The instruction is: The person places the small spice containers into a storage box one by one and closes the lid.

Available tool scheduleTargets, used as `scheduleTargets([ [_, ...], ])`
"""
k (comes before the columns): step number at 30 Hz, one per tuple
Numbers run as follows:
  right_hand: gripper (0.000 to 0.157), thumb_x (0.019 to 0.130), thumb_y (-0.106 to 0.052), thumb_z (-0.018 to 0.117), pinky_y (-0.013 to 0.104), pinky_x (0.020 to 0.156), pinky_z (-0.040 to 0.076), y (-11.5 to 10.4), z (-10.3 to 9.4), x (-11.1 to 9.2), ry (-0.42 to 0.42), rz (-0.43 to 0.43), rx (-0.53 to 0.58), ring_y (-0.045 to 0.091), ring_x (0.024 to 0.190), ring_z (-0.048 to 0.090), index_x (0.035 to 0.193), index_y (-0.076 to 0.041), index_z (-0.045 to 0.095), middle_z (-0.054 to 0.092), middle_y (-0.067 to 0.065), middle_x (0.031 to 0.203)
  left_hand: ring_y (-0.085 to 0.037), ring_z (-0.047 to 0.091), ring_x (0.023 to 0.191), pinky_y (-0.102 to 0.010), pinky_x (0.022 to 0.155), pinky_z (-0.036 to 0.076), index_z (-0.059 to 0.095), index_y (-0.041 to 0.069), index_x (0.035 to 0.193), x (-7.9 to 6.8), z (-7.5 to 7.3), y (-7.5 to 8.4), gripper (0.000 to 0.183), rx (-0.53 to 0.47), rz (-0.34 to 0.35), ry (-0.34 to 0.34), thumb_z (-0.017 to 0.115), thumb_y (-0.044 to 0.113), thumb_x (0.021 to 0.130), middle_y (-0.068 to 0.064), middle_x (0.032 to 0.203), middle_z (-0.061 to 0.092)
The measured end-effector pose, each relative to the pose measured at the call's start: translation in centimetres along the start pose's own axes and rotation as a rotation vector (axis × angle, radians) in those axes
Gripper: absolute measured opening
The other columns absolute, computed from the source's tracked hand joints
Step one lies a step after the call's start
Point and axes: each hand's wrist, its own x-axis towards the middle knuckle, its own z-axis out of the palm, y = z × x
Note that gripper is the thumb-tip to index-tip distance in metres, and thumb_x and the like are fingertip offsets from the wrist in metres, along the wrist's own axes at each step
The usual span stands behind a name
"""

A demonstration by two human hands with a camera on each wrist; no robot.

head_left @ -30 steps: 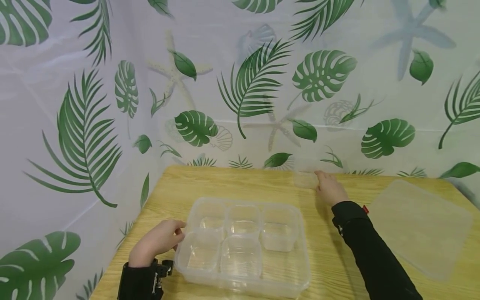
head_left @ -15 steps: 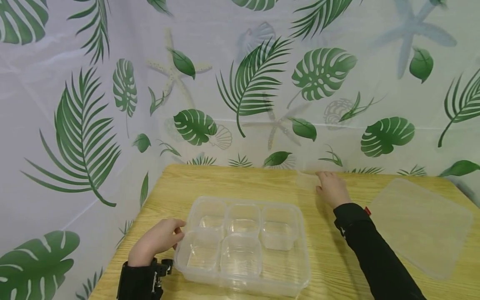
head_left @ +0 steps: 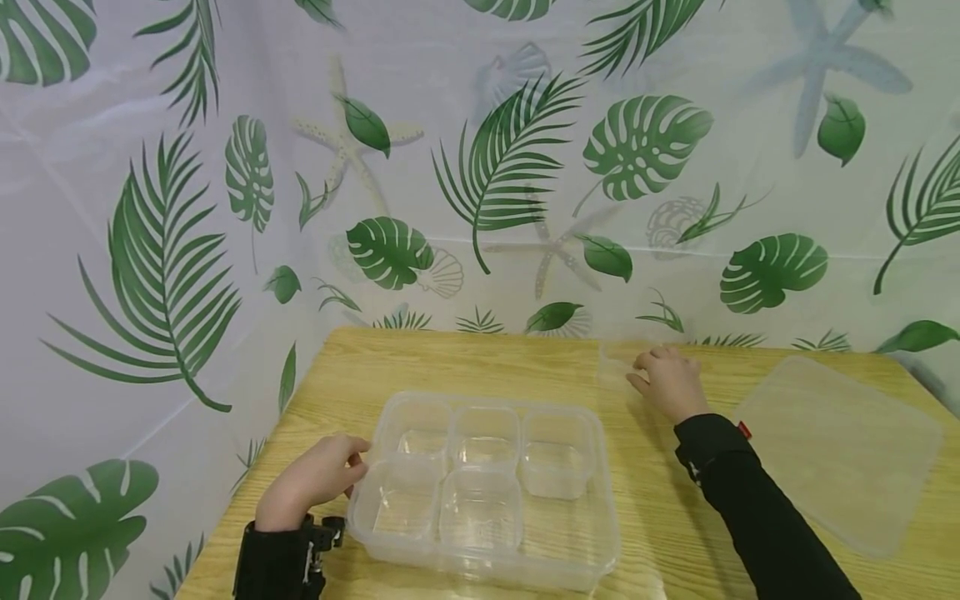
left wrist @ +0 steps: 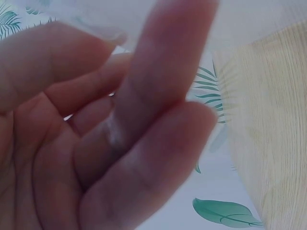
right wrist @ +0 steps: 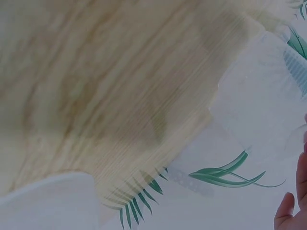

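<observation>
A large clear plastic box sits on the table with several small clear containers inside: three along its far side, two at the near left. Its near right part holds none. My left hand is at the box's left side, fingertips right at the wall. In the left wrist view, the loosely bent fingers reach up to the translucent plastic. At the table's far edge, my right hand holds another small clear container by its right side. The right wrist view shows that container beside the fingers.
To the right lies a flat translucent lid, turned at an angle on the wooden table. A white leaf-printed sheet hangs behind the table and along its left.
My right hand and the small container have shifted slightly right, and the container's tilt has changed. The left hand and the large box stay in place.
</observation>
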Motion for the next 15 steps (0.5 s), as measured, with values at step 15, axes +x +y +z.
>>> scheduleTargets([
  [15,0.055,0.078,-0.045,0.063,0.059,0.09,0.024,0.3,-0.12,0.17,-0.039,0.024,0.106,0.045,0.108,0.037,0.103,0.003,0.055,0.044,0.027,0.116,-0.021,0.051,0.06,-0.03,0.053,0.035,0.06,0.003,0.107,-0.03,0.03,0.09,0.023,0.008,-0.005,0.003,0.05,0.006,0.087,-0.001,0.072,0.052],
])
